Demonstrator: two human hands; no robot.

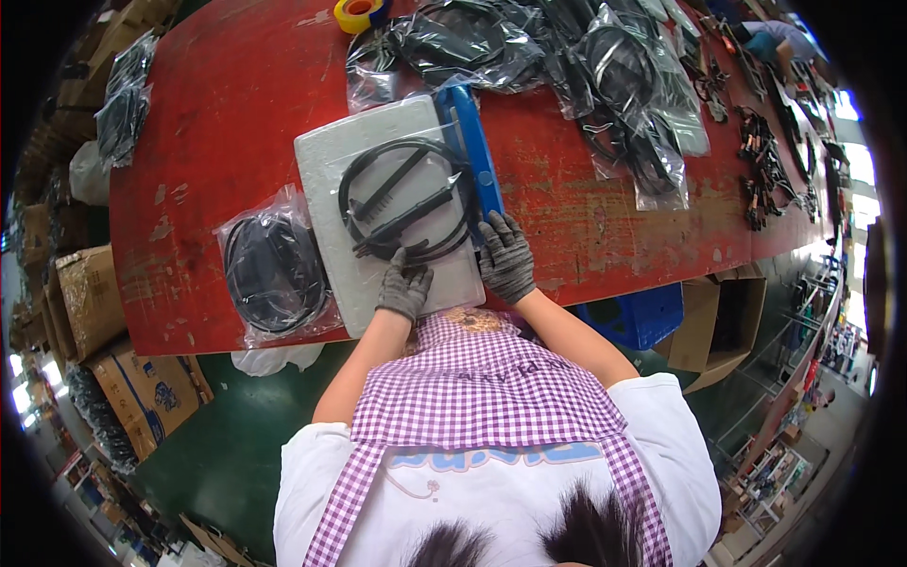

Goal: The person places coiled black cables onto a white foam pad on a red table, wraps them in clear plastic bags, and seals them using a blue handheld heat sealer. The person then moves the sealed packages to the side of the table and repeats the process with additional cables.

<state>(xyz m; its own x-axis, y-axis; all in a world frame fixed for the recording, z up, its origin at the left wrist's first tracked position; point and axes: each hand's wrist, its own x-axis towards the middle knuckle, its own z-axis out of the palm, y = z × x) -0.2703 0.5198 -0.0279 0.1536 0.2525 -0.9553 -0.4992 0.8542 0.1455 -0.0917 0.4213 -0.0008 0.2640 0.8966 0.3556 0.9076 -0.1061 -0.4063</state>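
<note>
A clear plastic bag (444, 173) lies on a white foam board (331, 189). In it are a coiled black cable (354, 175), a black comb-like piece (382, 200) and a long black tool-like part (412, 216) whose kind I cannot tell. My left hand (406, 289), in a grey glove, rests at the bag's near edge with its fingers apart. Along the board's right side runs a long blue bar-shaped device (474, 142). Beside its near end my gloved right hand (507, 259) has its fingers stretched out, touching the bag's right corner.
Left of the board lies another bagged black cable (274, 274) on the red table (217, 113). Bagged cables (472, 42) pile up at the back, near a yellow tape roll (361, 13). A blue bin (638, 317) and cardboard boxes (716, 326) stand below the table's right edge.
</note>
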